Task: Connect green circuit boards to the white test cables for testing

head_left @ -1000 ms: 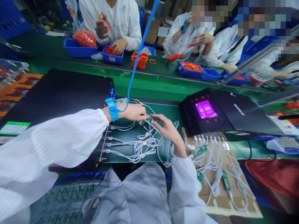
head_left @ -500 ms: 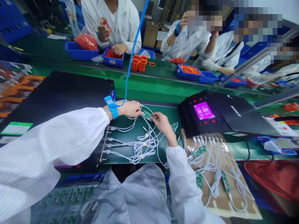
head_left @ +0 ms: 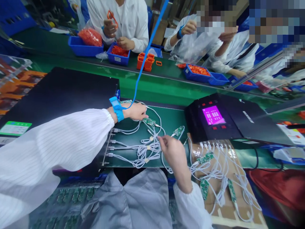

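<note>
Since the earlier frame, the right hand (head_left: 173, 151) has moved away from the green circuit board (head_left: 149, 121), towards the person's body. The left hand (head_left: 136, 111) stays at the board's left end, its fingers closed on it. The right fingers are bent together beside the white cables (head_left: 148, 147); whether they grip one, I cannot tell. The board is over the green work surface (head_left: 170, 115), between the left black machine (head_left: 81, 89) and the right black machine (head_left: 247, 116).

Across the line, a long blue bin (head_left: 83, 50) contains a clear bag of orange-red parts (head_left: 90, 37). A smaller blue bin (head_left: 117, 59) contains loose orange pieces (head_left: 119, 50), and the third bin (head_left: 190, 75) is filled with similar ones. Between them stand square, hollow orange frames (head_left: 145, 63).

The cables are thin and smooth, looped in bundles. Brown cardboard (head_left: 238, 198), shiny in places, carries more boards. Co-workers in white coats sit opposite.
</note>
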`<state>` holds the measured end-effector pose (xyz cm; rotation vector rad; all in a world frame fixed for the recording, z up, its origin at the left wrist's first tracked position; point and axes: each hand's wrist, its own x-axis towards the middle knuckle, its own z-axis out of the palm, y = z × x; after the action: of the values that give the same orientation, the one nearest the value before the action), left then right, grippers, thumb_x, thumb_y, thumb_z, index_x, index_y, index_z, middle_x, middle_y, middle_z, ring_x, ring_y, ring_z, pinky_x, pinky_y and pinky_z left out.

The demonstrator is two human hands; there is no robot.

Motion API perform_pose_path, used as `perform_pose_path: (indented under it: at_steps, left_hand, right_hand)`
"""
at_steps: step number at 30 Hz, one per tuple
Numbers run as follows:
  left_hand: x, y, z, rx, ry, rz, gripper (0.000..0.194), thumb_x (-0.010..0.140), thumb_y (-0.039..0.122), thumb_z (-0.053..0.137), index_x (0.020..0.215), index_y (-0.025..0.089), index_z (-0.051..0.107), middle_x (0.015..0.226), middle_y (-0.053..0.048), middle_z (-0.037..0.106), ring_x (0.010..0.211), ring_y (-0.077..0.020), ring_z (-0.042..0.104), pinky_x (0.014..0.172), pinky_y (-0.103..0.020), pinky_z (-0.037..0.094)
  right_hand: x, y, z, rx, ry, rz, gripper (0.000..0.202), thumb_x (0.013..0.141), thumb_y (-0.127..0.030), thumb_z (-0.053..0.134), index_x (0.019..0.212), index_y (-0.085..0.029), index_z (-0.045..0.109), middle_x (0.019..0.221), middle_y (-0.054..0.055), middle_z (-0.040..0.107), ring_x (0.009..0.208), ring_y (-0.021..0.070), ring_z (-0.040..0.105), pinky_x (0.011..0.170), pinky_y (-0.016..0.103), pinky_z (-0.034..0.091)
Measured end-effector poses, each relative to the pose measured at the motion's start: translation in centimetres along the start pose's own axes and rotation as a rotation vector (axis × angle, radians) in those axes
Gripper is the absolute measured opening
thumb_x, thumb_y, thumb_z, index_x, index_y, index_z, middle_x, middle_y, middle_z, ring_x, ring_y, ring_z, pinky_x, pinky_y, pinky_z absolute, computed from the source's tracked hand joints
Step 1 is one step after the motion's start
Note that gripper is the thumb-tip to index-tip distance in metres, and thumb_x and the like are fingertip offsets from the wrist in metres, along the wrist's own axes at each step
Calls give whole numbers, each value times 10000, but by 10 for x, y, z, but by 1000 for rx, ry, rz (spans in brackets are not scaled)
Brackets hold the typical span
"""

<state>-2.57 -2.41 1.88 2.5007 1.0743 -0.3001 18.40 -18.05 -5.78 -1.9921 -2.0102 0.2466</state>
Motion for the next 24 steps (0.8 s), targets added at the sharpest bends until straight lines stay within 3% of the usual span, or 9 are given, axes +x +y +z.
perform_pose_path:
  at_steps: [3,7,13,17,20,22,24]
  left_hand:
    - [2,-2,2,-13,-2,18,435,1023,375,511,758,151,772,747,-81,728,651,-172,602,646,-286,388]
    - [3,-4,4,-1,5,31,430,1014,388,508,758,163,771,748,-60,732,642,-148,591,647,-266,389]
    - [3,-1,3,5,6,32,433,1014,390,506,763,159,774,734,-68,725,630,-159,579,659,-286,384]
    - [4,3,2,-82,88,59,422,1021,409,508,819,155,777,745,-62,718,662,-166,598,711,-287,396]
    - [5,3,2,-171,93,136,298,987,368,568,915,161,769,876,-57,753,778,-171,645,760,-271,413]
    - [3,2,2,-223,64,199,204,935,326,630,998,169,745,1003,-55,755,884,-176,658,783,-258,417]
    - [1,3,2,-255,69,236,254,880,322,689,1083,168,695,1085,-63,732,935,-182,644,771,-251,415]
  right_hand:
    - [-23,-11,10,-145,-54,36,282,1036,-413,597,881,-211,719,794,97,744,612,217,690,541,296,335]
    - [-19,-17,25,-209,-122,86,264,1026,-426,622,984,-183,715,938,139,757,677,235,729,541,285,356]
    - [-16,-13,30,-143,-71,-62,128,1022,-304,610,979,-214,690,912,66,713,645,177,679,540,266,384]
    - [-17,-13,29,131,-47,-248,49,987,-234,615,964,-208,648,1014,78,650,856,217,680,738,317,535]
    - [-18,-16,25,420,-35,-344,25,988,-206,580,998,-215,601,1095,91,639,1061,234,650,946,383,542]
    - [-22,-18,22,608,-93,-315,52,1020,-222,537,1055,-228,575,1077,67,667,1025,203,667,938,365,547]
    - [-28,-19,23,776,-123,-225,103,1044,-272,530,1139,-240,555,988,27,689,896,169,690,858,325,563]
